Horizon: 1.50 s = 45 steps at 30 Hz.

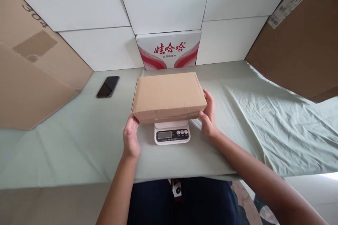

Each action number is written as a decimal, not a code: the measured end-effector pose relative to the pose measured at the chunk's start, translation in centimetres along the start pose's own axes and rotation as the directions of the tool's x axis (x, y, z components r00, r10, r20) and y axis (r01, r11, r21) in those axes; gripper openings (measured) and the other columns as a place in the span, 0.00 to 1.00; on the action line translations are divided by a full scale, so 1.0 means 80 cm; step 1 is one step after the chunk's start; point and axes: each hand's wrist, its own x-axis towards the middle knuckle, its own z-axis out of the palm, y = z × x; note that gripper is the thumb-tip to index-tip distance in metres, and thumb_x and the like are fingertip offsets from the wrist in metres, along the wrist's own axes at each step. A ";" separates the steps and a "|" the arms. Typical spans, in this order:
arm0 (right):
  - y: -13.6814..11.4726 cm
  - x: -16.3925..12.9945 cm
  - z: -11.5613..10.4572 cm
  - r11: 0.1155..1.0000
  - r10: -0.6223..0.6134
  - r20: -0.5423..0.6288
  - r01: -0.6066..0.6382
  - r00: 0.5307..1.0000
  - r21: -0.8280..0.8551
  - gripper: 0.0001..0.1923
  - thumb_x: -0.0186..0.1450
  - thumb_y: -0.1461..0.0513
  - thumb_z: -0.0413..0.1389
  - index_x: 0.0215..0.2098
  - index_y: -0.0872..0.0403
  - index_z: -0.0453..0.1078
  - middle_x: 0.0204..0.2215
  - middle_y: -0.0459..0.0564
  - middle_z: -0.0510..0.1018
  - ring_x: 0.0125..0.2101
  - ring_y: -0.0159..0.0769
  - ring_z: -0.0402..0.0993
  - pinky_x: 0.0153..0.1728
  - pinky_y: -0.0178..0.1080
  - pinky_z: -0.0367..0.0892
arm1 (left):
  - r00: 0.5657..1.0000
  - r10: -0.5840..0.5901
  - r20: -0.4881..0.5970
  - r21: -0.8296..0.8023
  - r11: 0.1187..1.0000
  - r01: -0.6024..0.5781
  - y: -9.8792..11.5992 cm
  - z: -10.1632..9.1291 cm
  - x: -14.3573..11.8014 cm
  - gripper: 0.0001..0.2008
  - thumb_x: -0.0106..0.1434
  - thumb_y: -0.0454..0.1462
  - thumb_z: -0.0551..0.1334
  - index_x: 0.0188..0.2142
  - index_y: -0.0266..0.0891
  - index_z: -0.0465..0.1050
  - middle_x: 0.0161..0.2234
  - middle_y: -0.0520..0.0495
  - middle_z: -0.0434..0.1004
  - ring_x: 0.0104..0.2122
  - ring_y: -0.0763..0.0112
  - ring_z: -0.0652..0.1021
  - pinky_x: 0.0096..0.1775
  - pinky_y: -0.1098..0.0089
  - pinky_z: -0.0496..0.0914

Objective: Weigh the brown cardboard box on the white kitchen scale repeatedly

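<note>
Head view. Rectangular brown cardboard box [169,93], closed, broad top face up, held between two bare hands in the middle of the desk [79,154], which is covered with pale green cloth. Box lies over the rear part of a small white plastic scale [172,141]; whether its underside bears on the platform cannot be told, as the contact is hidden.

Left hand [131,140]: at the near left corner of the box, fingertips bent in against the lower edge; grip holding the box, part of the fingers hidden. Right hand [209,117]: thumb on the near right corner, fingers set along the right side; grip holding the box. Box is thus supported from both ends.

Scale: front section projects toward the person from beneath the box. Black front panel carries a grey rectangular display [164,135] at left and three round white buttons [182,132] at right. Reading cannot be made out.

Surroundings: black flat smartphone [108,87] on the cloth, left of the box and apart from it. White carton with red Chinese lettering and red bands [169,50] upright behind the box. Large brown cardboard carton marked "304" [39,63] at far left; another large brown carton with a white label [303,42] at far right.
</note>
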 end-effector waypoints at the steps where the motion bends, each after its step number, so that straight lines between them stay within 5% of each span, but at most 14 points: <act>1: 0.002 0.001 0.000 1.000 -0.003 -0.017 0.003 1.000 0.013 0.39 0.68 0.40 0.54 0.73 0.33 0.51 0.65 0.51 0.64 0.66 0.57 0.62 0.65 0.66 0.64 | 1.000 0.001 -0.012 -0.003 1.000 -0.001 0.000 0.000 0.001 0.44 0.62 0.71 0.54 0.61 0.42 0.77 0.61 0.35 0.79 0.65 0.44 0.75 0.62 0.52 0.70; 14: 0.020 0.007 0.005 0.994 0.021 -0.113 -0.008 0.993 0.112 0.39 0.66 0.35 0.51 0.71 0.36 0.57 0.61 0.52 0.71 0.64 0.57 0.66 0.63 0.64 0.66 | 1.000 0.021 0.012 0.012 1.000 -0.021 -0.009 -0.002 0.015 0.43 0.64 0.70 0.53 0.59 0.42 0.79 0.59 0.35 0.80 0.63 0.46 0.77 0.63 0.53 0.71; 45: 0.011 0.009 0.005 0.994 0.009 -0.103 0.002 0.995 0.105 0.34 0.68 0.37 0.48 0.68 0.37 0.61 0.64 0.51 0.70 0.67 0.59 0.66 0.63 0.66 0.66 | 0.997 0.066 0.049 0.049 0.996 -0.068 -0.005 -0.001 0.013 0.43 0.64 0.70 0.52 0.59 0.41 0.78 0.56 0.35 0.81 0.61 0.45 0.78 0.61 0.53 0.72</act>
